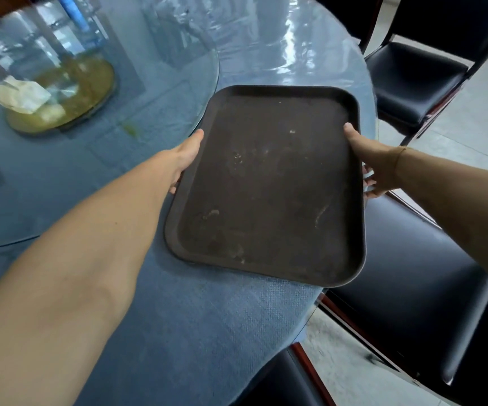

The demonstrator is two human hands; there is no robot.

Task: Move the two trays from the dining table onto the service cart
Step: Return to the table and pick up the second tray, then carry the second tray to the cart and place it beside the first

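Observation:
A dark brown rectangular tray (269, 183), empty and smudged, sits at the right side of the round dining table (178, 332), its near right corner past the table's edge. My left hand (185, 156) grips the tray's left rim, thumb on top. My right hand (373, 168) grips the right rim, fingers curled under it. Whether the tray rests on the table or is lifted slightly I cannot tell. Only one tray is in view. The service cart is not in view.
A glass turntable (137, 92) covers the table's middle, with a yellowish stain and crumpled napkins (20, 93) on it. Black padded chairs stand at the right (412, 80), near right (430, 303) and bottom (278, 382). Pale floor tiles (477, 124) lie beyond.

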